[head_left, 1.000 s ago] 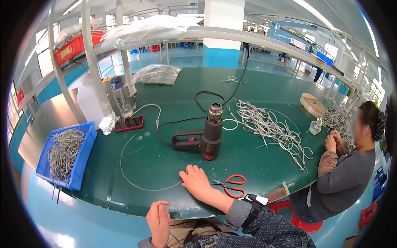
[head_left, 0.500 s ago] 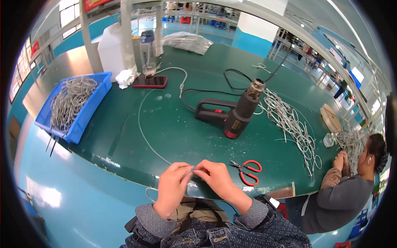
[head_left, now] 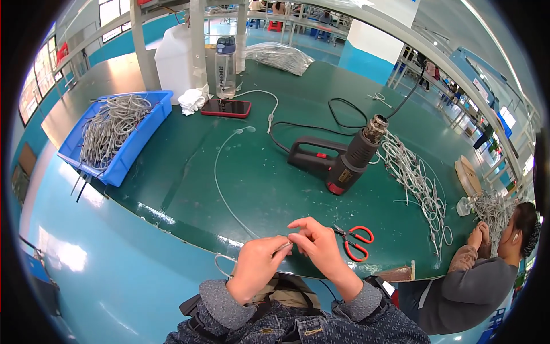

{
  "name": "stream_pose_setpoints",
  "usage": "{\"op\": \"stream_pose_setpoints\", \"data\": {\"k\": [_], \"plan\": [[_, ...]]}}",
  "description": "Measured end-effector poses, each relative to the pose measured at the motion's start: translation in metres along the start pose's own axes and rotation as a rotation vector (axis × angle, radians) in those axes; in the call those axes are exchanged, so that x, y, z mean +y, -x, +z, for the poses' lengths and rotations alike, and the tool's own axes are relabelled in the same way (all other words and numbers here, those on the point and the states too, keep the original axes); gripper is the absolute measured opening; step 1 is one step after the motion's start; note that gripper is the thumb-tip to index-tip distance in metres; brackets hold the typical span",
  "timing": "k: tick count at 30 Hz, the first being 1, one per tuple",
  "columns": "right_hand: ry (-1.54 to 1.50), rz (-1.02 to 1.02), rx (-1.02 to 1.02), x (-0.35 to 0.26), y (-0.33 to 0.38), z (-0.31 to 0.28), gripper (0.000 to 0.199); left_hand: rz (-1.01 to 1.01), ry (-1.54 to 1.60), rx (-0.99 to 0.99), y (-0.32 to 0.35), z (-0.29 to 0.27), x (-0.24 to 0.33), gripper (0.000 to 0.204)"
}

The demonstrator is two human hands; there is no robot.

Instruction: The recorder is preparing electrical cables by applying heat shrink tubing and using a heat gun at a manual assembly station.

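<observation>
A thin grey cable point(head_left: 225, 198) runs from the far middle of the green table in a curve down to my left hand point(head_left: 256, 268). That hand is closed, pinching the cable's end, which shows only in part at the fingertips. Just right of it, my right hand point(head_left: 322, 251) has its index finger lifted away from the thumb. The thumb tip rests close to the cable end; whether it touches cannot be made out. A loop of grey cable point(head_left: 217, 265) hangs at the table edge beside my left wrist. Red-handled scissors point(head_left: 356, 252) lie right of my right hand.
A black heat gun point(head_left: 348, 163) stands mid-table, its cord trailing back. Grey cable bundles point(head_left: 415, 180) lie to the right. A blue bin point(head_left: 129, 160) of cables is at left. Behind are a phone point(head_left: 226, 108) and bottle point(head_left: 225, 74). A co-worker point(head_left: 475, 286) sits at right.
My right hand has opened its pinch, raising the index finger off the cable end. My left hand keeps its hold. The whole view has shifted slightly, so the table things appear farther right.
</observation>
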State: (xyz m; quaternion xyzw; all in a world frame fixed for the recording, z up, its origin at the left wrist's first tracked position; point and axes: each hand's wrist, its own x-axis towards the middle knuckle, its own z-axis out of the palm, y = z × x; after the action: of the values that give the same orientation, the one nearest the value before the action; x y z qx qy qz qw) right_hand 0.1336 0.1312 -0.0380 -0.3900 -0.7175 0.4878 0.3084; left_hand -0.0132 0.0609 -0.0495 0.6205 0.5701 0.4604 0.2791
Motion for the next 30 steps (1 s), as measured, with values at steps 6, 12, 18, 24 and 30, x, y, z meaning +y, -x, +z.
{"op": "stream_pose_setpoints", "data": {"k": [6, 12, 18, 24, 30], "plan": [[0.878, -0.289, 0.205, 0.018, 0.031, -0.061, 0.027, -0.159, 0.235, 0.043, -0.001, -0.010, -0.003, 0.012], [1.099, -0.072, 0.146, 0.033, 0.049, -0.086, 0.036, -0.347, 0.491, -0.021, -0.016, -0.018, 0.002, 0.012], [0.933, 0.092, 0.034, 0.015, 0.044, -0.070, 0.039, -0.368, 0.572, 0.009, -0.018, -0.016, 0.000, 0.013], [0.254, -0.124, 0.071, -0.003, 0.038, -0.022, 0.031, -0.505, 0.648, -0.011, -0.020, -0.020, 0.008, 0.013], [0.155, -0.150, 0.040, -0.008, 0.026, -0.004, 0.029, -0.456, 0.679, 0.053, -0.020, -0.020, 0.013, 0.012]]}}
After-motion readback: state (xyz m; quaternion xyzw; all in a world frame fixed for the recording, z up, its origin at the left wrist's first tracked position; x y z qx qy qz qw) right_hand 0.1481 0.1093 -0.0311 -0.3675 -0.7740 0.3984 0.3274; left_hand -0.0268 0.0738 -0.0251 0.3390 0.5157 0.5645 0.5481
